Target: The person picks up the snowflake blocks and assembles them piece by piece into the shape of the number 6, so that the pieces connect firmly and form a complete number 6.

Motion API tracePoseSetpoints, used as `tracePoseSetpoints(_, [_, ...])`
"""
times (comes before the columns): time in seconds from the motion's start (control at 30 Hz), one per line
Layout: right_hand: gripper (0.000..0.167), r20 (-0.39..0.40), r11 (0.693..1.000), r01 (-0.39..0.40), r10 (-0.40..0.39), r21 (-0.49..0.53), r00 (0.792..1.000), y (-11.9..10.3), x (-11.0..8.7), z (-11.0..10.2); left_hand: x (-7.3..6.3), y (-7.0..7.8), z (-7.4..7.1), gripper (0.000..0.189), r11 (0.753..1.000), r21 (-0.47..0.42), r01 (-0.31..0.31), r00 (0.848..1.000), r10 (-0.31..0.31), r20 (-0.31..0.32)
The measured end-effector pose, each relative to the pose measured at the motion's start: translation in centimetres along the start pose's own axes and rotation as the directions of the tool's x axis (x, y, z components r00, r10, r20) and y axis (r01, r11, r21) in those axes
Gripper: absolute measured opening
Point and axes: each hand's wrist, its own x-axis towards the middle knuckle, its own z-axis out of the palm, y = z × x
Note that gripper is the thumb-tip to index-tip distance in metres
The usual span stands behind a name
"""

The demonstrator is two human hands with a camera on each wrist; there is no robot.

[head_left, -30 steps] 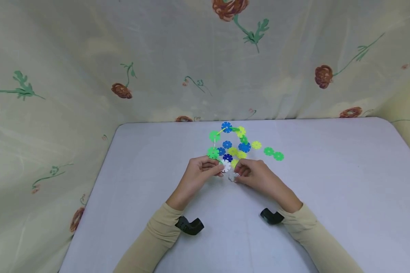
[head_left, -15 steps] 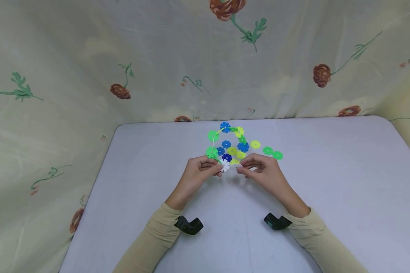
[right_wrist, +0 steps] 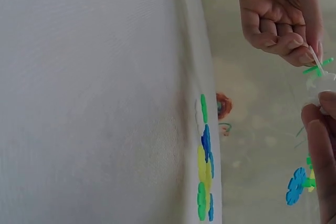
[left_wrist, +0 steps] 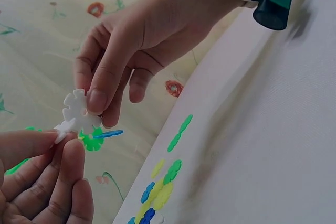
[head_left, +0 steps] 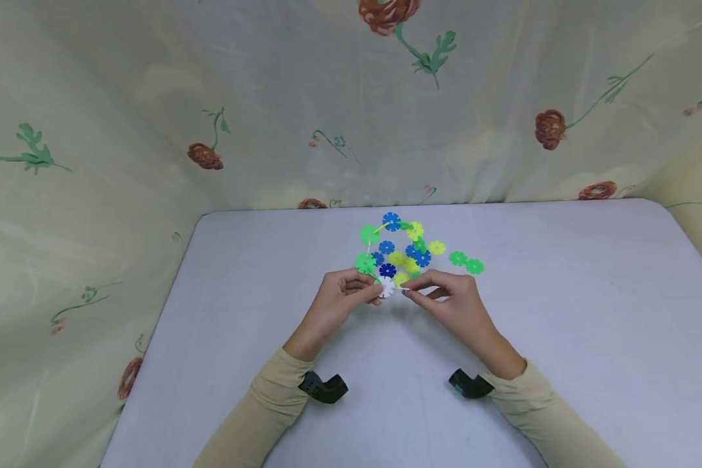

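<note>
My left hand [head_left: 340,294] pinches a white notched disc [head_left: 386,287], which ends a chain of linked snowflake discs. From it the chain curves away through a green disc [head_left: 365,263], a blue disc [head_left: 390,221] and a yellow disc [head_left: 415,229]. Between thumb and fingers my right hand [head_left: 452,300] pinches a second white disc [left_wrist: 79,109], seen edge-on in the head view. In the left wrist view its rim meets the left hand's disc [left_wrist: 64,129], crosswise. Fingertips hide part of the contact, so I cannot tell how deeply the slots engage.
Loose discs lie flat beyond my hands, including a dark blue disc [head_left: 388,270], yellow discs [head_left: 396,259] and two green discs [head_left: 458,258] to the right. A white disc [left_wrist: 159,217] lies among them. The white table [head_left: 257,260] ends at a flowered curtain [head_left: 257,162].
My right hand has lifted its white disc from low near the table and turned it edge-on against the left hand's disc. The chain's far part has shifted slightly right; the left hand stays nearly still.
</note>
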Motion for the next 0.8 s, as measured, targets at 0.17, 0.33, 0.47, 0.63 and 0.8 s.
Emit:
tracePoseSetpoints(0.17, [0.025,-0.025,0.993,0.111,-0.112,-0.031,0.993,0.15,-0.24,0.36,-0.04,-0.08,-0.04,0.02,1.0,-0.003,0.0,1.0,0.0,0.007])
tracePoseSetpoints(0.33, [0.025,-0.038,0.989,0.145,-0.145,-0.018,0.989,0.4,-0.35,0.71,-0.08,0.06,-0.01,0.018,1.0,0.005,-0.009,1.0,0.009,0.013])
tracePoseSetpoints(0.47, [0.024,-0.061,0.988,0.156,-0.156,-0.007,0.986,0.35,-0.3,0.83,-0.03,-0.01,0.11,0.019,1.0,-0.003,-0.022,0.999,0.022,0.028])
tracePoseSetpoints(0.63, [0.022,-0.066,0.988,0.152,-0.151,-0.001,0.986,0.21,-0.23,0.86,-0.08,-0.09,0.1,0.02,1.0,-0.002,-0.031,0.999,0.031,0.027])
tracePoseSetpoints(0.8, [0.022,-0.039,0.993,0.118,-0.118,0.004,0.992,0.19,-0.11,0.64,-0.12,-0.05,0.04,0.02,0.999,0.012,-0.03,1.0,0.03,0.011])
